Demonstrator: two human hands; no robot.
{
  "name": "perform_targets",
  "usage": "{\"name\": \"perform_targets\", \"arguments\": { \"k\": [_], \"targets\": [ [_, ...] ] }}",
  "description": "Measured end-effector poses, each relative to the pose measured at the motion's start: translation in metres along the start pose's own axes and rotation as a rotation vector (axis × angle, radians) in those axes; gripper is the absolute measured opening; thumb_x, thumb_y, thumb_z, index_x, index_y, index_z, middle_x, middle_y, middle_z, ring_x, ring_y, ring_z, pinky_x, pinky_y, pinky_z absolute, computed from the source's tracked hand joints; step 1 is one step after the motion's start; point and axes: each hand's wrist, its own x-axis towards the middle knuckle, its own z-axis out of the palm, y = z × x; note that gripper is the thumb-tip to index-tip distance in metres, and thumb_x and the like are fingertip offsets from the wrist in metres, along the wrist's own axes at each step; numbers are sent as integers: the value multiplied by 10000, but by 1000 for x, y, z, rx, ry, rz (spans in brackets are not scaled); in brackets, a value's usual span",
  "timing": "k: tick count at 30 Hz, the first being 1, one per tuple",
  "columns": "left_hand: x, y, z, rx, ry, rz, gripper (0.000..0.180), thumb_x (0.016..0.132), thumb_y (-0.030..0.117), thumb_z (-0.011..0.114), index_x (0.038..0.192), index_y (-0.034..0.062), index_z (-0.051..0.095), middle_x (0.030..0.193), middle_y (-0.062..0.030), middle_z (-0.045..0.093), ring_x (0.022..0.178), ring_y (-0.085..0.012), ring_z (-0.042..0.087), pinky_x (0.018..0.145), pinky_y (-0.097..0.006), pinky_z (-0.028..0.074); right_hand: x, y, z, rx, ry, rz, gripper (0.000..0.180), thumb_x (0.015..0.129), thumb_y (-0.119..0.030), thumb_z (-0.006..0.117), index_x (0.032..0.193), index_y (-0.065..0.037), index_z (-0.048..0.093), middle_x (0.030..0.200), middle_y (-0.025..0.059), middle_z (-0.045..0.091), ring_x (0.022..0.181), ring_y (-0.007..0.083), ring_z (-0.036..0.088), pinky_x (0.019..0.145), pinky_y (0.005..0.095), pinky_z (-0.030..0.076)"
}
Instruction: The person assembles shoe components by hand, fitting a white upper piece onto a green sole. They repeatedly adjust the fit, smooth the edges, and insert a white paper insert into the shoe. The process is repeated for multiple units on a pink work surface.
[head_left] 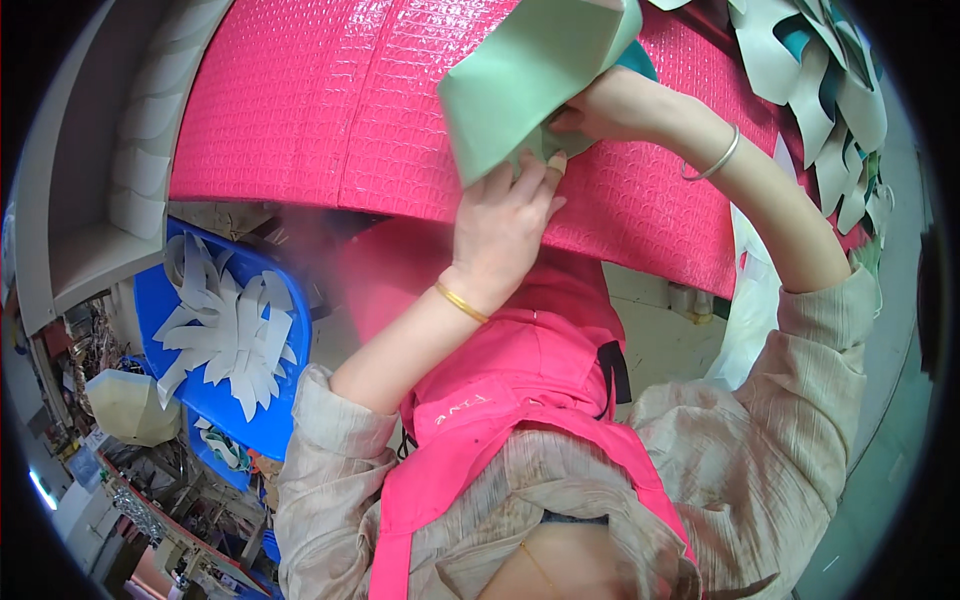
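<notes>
Where hands [500, 215] meet: pinched grip.

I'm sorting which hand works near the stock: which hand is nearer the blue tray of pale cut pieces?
The left hand. It rests on the pink work surface, above and right of the blue tray. The right hand lies farther right, gripping the green sheet.

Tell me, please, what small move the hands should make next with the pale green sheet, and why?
Probably press the fold flat: both the left hand and right hand pinch the bent pale green soft sheet above the pink textured table.
</notes>
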Motion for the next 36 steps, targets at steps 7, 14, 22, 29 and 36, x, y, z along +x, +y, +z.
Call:
{"name": "perform_targets", "arguments": {
  "k": [7,14,22,29,36],
  "targets": [
    [7,2,11,-42,153,35,418,716,206,632,1112,95,553,1026,-63,518,916,-232,506,786,-349,432,-10,11,2,-315,234,-251,269,658,-103,666,914,-31,624,816,148,623,749,265,617,666,338,496],
    [13,14,14,-57,118,31,402,730,180,612,1099,37,541,1039,-85,515,951,-243,494,850,-360,409,-13,30,9,-251,409,-357,195,629,-84,662,800,-2,617,702,140,616,686,277,622,611,333,502],
    [32,22,23,-13,95,85,401,761,210,573,1095,-8,533,1056,-86,500,930,-234,480,875,-383,390,-15,45,11,-427,339,-313,153,653,-63,613,788,6,592,723,136,623,692,258,630,593,342,505],
    [40,36,33,43,143,45,446,785,243,561,1151,-7,505,1130,-122,482,1042,-260,458,924,-453,362,-10,49,17,-539,407,-390,227,693,-75,568,897,23,566,748,135,624,689,253,632,583,326,515],
    [52,45,38,126,55,49,449,797,274,550,1156,8,505,1171,-136,448,1076,-275,427,936,-505,336,-2,55,27,-674,257,-194,347,730,-90,543,1070,-24,524,971,143,590,922,249,580,798,302,460]
  ]
}}
